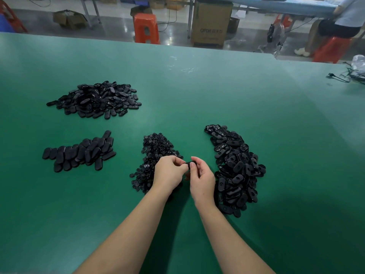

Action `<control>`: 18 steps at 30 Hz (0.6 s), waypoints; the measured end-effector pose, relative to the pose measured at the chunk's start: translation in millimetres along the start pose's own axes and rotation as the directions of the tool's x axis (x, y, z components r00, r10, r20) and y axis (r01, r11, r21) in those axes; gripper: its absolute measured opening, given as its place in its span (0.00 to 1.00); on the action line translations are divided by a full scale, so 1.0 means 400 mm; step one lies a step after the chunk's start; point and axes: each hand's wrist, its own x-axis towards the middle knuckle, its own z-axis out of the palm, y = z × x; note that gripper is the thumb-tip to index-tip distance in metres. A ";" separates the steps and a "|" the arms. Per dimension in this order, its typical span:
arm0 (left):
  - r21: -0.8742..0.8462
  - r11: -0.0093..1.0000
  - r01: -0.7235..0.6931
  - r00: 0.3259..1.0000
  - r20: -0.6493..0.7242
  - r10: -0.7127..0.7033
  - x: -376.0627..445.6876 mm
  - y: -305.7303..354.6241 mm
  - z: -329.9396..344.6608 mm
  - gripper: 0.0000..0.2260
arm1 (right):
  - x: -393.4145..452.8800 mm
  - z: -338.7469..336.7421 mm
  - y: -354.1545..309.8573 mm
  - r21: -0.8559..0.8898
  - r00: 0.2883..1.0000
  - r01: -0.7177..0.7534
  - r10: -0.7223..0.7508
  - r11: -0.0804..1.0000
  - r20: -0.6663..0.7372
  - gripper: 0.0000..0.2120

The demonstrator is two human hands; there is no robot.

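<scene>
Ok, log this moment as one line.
left hand: pinches black oval part | right hand: grips same part | where: over green table, between small-parts pile and oval-shell pile

Working close: my L hand (169,173) and R hand (201,178) meet at a small black part (190,164), the L pinching its left end w/ curled fingers, the R gripping its right end. L forearm (128,234) and R forearm (227,234), both bare, converge from below the part.

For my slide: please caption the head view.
Left hand and right hand pinch a black oval part over a green table beside a parts pile.
</scene>
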 end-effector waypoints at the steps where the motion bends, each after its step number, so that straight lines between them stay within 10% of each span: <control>1: 0.001 1.000 0.002 1.000 -0.006 -0.002 -0.001 0.002 0.001 0.05 | 0.001 0.000 0.000 0.004 1.000 -0.006 0.006 1.000 0.000 0.11; 18: 0.152 0.969 -0.196 0.980 0.007 0.197 -0.021 -0.007 0.016 0.08 | -0.002 -0.005 -0.012 -0.072 0.998 0.065 -0.066 0.995 -0.021 0.03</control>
